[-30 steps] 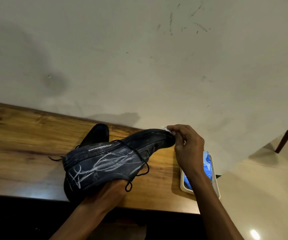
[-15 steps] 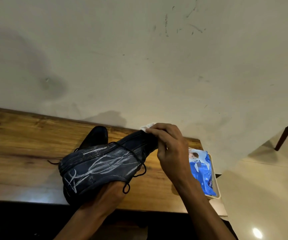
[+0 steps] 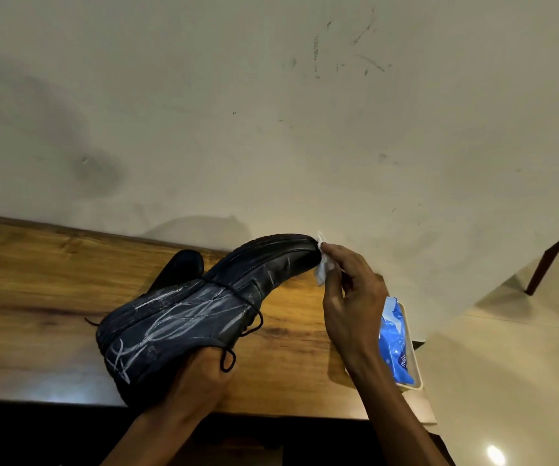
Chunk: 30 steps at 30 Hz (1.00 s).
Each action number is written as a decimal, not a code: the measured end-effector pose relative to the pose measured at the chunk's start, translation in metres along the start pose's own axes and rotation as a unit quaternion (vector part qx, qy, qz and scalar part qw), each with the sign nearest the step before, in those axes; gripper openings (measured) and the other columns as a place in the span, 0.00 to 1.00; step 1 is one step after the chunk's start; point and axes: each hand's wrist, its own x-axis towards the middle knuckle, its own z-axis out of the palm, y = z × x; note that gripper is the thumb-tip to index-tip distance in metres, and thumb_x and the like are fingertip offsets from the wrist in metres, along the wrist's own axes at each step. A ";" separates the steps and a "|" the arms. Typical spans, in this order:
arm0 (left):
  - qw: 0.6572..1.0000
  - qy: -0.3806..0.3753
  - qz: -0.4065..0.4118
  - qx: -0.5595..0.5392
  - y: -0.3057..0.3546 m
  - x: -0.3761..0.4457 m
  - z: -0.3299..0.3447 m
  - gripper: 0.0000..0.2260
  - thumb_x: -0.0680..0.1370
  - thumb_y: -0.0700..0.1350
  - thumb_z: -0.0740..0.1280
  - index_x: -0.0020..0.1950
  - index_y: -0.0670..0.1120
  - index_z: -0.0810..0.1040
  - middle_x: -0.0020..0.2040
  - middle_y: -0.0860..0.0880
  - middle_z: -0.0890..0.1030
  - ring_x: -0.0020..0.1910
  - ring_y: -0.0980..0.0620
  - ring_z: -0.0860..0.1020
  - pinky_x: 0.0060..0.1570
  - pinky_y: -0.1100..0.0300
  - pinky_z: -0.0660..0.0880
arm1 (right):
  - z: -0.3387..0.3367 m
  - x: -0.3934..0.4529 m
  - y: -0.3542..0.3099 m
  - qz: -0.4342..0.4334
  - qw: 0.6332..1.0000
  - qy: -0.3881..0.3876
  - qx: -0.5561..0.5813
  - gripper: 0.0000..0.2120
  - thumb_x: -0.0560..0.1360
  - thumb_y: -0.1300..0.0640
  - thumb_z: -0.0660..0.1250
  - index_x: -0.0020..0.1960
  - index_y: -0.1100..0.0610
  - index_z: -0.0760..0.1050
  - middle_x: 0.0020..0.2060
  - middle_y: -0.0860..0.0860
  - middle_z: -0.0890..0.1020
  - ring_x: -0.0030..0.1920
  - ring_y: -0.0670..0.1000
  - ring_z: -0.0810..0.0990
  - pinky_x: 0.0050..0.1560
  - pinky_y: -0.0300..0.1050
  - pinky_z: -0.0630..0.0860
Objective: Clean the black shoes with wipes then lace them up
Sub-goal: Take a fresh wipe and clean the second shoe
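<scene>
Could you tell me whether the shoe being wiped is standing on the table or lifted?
Lifted and tilted: the left hand grips the black shoe, toe raised.

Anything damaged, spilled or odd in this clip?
The held shoe is streaked with whitish scribble-like marks along its side and heel, though the toe looks cleaner where the right hand pinches a wipe. The wall shows dark scuffs and a smudge. Nothing is spilled.

The wooden tabletop (image 3: 36, 297) lies bare along its left half. At its right edge a blue wipes packet (image 3: 394, 344) in a cream tray (image 3: 417, 375) blocks passage; a second black shoe (image 3: 180, 269) sits against the rear edge.
</scene>
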 end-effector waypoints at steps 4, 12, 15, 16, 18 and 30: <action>0.997 0.039 0.046 -0.048 -0.004 0.003 0.008 0.12 0.71 0.39 0.62 0.35 0.57 0.69 0.27 0.59 0.70 0.29 0.62 0.74 0.37 0.73 0.69 | -0.002 0.002 0.003 -0.036 0.998 -0.011 -0.046 0.15 0.75 0.72 0.69 0.60 0.62 0.82 0.54 0.54 0.84 0.55 0.46 0.81 0.56 0.25 0.70; 0.998 -0.042 -0.031 -0.032 0.004 0.003 0.004 0.13 0.69 0.44 0.57 0.46 0.45 0.80 0.43 0.51 0.79 0.45 0.63 0.74 0.50 0.80 0.62 | 0.000 0.010 0.003 -0.178 0.972 -0.107 -0.112 0.19 0.76 0.63 0.57 0.61 0.61 0.82 0.56 0.56 0.83 0.58 0.56 0.80 0.57 0.47 0.79; 0.997 -0.040 -0.053 -0.023 0.006 0.001 0.004 0.17 0.69 0.45 0.57 0.47 0.37 0.81 0.45 0.44 0.81 0.46 0.52 0.76 0.49 0.79 0.64 | 0.000 0.008 0.009 -0.128 0.985 -0.069 -0.092 0.17 0.76 0.70 0.65 0.61 0.60 0.82 0.56 0.54 0.83 0.57 0.53 0.80 0.59 0.39 0.76; 0.998 -0.035 -0.051 -0.031 0.005 0.001 0.005 0.16 0.70 0.44 0.57 0.46 0.38 0.81 0.44 0.45 0.81 0.46 0.51 0.76 0.52 0.76 0.66 | 0.000 0.007 0.009 -0.102 0.990 -0.054 -0.087 0.17 0.75 0.72 0.67 0.61 0.60 0.82 0.55 0.54 0.84 0.56 0.52 0.81 0.59 0.34 0.74; 0.997 -0.027 -0.056 -0.038 0.004 0.000 0.004 0.12 0.70 0.45 0.59 0.42 0.40 0.79 0.39 0.45 0.80 0.41 0.51 0.77 0.50 0.66 0.71 | 0.001 0.005 0.008 -0.058 0.996 -0.026 -0.061 0.16 0.75 0.73 0.70 0.59 0.61 0.83 0.54 0.53 0.85 0.54 0.50 0.82 0.57 0.28 0.73; 0.984 0.129 0.006 -0.120 0.028 0.005 0.003 0.08 0.77 0.41 0.71 0.53 0.51 0.81 0.50 0.61 0.81 0.54 0.75 0.74 0.55 0.79 0.68 | 0.009 0.005 -0.007 0.193 0.967 0.007 0.167 0.17 0.75 0.66 0.72 0.64 0.56 0.81 0.55 0.50 0.86 0.56 0.47 0.84 0.56 0.42 0.81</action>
